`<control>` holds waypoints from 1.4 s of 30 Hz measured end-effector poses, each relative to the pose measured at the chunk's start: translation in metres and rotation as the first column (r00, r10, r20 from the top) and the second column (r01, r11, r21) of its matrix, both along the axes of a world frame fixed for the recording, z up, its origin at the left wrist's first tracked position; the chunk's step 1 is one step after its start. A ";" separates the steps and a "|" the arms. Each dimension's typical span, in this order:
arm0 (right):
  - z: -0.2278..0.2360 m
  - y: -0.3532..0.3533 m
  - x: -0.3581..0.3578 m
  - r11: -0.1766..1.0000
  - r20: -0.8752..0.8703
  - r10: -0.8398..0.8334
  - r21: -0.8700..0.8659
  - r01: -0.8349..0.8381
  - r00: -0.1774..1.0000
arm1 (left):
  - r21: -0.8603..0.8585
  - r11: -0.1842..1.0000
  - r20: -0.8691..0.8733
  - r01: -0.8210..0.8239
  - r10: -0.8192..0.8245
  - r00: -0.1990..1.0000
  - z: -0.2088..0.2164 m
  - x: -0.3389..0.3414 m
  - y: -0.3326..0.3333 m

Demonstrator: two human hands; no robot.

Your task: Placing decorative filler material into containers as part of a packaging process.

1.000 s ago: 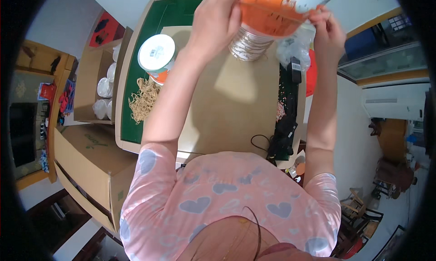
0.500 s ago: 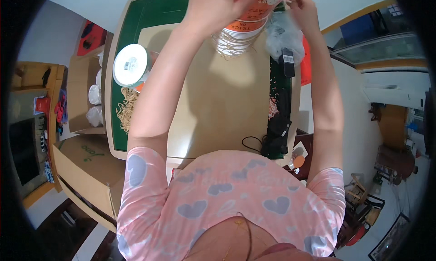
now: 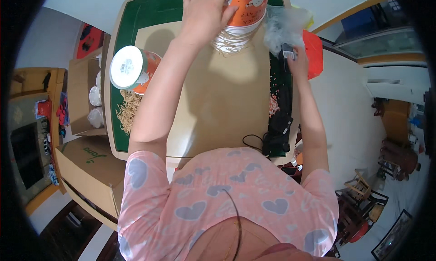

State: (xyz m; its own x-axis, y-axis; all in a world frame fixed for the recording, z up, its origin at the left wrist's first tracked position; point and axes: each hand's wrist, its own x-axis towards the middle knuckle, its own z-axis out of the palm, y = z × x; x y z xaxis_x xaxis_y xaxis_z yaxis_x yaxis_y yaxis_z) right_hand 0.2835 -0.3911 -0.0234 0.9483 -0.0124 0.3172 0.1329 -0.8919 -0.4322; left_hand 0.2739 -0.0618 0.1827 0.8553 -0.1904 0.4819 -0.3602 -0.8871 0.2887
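My left hand (image 3: 203, 17) has its fingers spread at the side of a stack of orange, white and green paper buckets (image 3: 247, 13). Its thumb lies against the orange bucket. Tan rubber bands (image 3: 231, 45) circle the white lower part of the stack. My right hand (image 3: 299, 62) is closed at the right edge of the table around a small black device (image 3: 287, 56) with a white label. Part of the device is hidden by the fingers.
Left of my left forearm stands another orange bucket (image 3: 152, 63) beside a heap of loose rubber bands (image 3: 129, 110). Clear plastic bags (image 3: 281, 27) and a red object (image 3: 314, 54) lie far right. Black cabled gear (image 3: 277, 129) lies near right; a cardboard box (image 3: 91, 170) stands left.
My right hand has left the top of the bucket stack and come down to the black device. My left hand has loosened its fingers and shifted slightly up.
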 end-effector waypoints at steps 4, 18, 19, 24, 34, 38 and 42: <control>-0.053 0.007 -0.025 0.959 0.062 -0.108 -0.256 0.121 0.992 | -0.200 0.960 0.359 0.197 -0.115 0.926 -0.020 -0.025 0.010; -0.062 0.010 -0.015 0.940 -0.089 -0.284 -0.223 0.259 0.955 | 0.102 0.918 -0.053 -0.383 0.389 0.920 -0.091 -0.142 0.162; -0.058 0.009 -0.016 0.954 -0.106 -0.257 -0.186 0.235 0.960 | 0.118 0.923 0.005 -0.366 0.368 0.930 -0.094 -0.144 0.164; -0.026 0.031 -0.042 0.978 -0.035 -0.200 -0.072 0.197 0.979 | 0.051 0.905 -0.055 -0.423 0.425 0.903 -0.095 -0.149 0.178; -0.032 0.272 -0.125 0.741 -0.196 0.660 0.013 -0.671 0.725 | -0.061 0.936 -0.195 -0.346 0.329 0.924 -0.097 -0.129 0.169; -0.049 0.313 -0.116 0.743 -0.276 0.647 0.018 -0.670 0.711 | -0.082 0.931 -0.253 -0.357 0.327 0.911 -0.096 -0.128 0.169; -0.056 0.324 -0.117 0.754 -0.271 0.632 -0.001 -0.657 0.726 | -0.086 0.933 -0.221 -0.350 0.324 0.920 -0.096 -0.129 0.169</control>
